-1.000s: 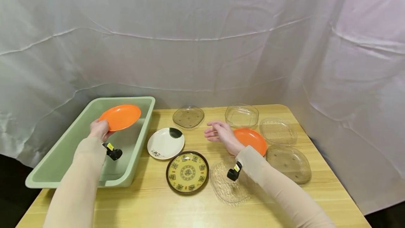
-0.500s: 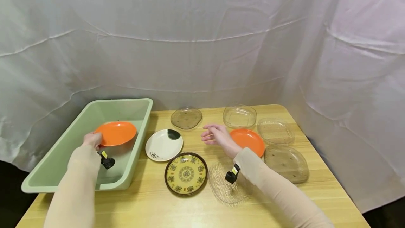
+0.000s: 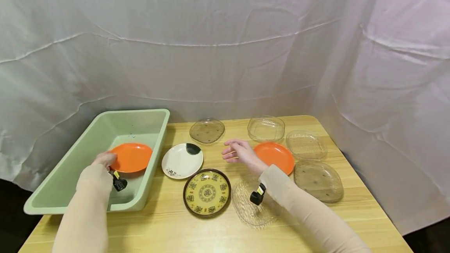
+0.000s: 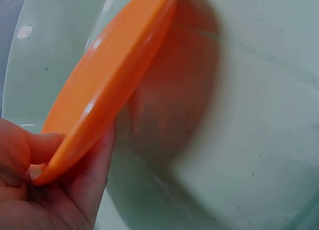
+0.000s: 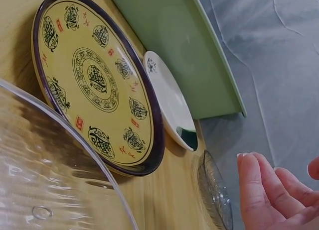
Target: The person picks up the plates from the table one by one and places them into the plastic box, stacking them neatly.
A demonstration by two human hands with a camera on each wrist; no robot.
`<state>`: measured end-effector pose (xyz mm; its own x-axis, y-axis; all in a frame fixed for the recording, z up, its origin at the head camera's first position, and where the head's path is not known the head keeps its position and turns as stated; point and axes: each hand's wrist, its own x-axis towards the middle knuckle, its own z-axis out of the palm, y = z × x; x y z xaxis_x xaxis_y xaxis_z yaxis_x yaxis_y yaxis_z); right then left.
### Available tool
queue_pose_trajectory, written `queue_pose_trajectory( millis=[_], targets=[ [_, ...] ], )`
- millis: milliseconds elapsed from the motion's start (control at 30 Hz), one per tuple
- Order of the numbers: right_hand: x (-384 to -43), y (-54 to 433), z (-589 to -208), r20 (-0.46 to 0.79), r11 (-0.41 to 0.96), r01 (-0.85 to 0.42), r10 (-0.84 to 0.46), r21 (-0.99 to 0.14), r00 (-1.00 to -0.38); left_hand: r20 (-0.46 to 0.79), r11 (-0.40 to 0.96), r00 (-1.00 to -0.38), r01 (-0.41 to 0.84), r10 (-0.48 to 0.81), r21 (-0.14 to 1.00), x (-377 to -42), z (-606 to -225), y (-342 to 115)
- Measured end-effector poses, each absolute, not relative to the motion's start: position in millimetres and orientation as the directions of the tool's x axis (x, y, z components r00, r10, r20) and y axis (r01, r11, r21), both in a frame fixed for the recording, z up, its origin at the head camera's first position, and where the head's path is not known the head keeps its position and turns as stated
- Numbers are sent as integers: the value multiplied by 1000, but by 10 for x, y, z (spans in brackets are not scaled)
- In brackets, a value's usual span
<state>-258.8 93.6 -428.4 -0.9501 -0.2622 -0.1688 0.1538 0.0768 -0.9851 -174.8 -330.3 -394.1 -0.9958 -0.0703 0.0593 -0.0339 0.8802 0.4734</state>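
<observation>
An orange plate (image 3: 132,157) hangs inside the green tub (image 3: 38,206), its near-left rim held by my left hand (image 3: 104,159). In the left wrist view the thumb lies on top of the plate (image 4: 107,73) and the fingers are beneath it; a shadow falls on the tub floor below. My right hand (image 3: 242,154) is raised over the table with relaxed fingers and holds nothing. Just beside it a second orange plate (image 3: 275,157) lies on the table. Beneath the right wrist is a clear textured plate (image 3: 251,210), partly hidden by the arm.
A white plate with a dark green patch (image 3: 179,163) and a yellow patterned plate (image 3: 207,193) lie right of the tub. Smoky glass plates (image 3: 207,130) (image 3: 320,182) and clear dishes (image 3: 266,130) (image 3: 306,145) stand around. A grey curtain (image 3: 218,69) hangs behind the table.
My left hand has lowered the orange plate deeper into the tub. The right hand has stayed nearly in place.
</observation>
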Motion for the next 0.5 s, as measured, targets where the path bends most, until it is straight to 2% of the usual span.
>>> queue_pose_trajectory(
  millis=[267,367,500],
  targets=[
    [-2587,940,-4294,-190,79,175,-267,-981,-945,4,845,-999,-42,-52,533,-1799,-3958,-3302],
    [-2584,946,-4301,-196,87,179,-265,-980,-944,6,854,-998,-47,-59,518,-1798,-3965,-3296],
    [-2578,954,-4304,-199,93,181,-268,-979,-943,14,900,-996,-71,-86,430,-1786,-3938,-3277]
  ],
)
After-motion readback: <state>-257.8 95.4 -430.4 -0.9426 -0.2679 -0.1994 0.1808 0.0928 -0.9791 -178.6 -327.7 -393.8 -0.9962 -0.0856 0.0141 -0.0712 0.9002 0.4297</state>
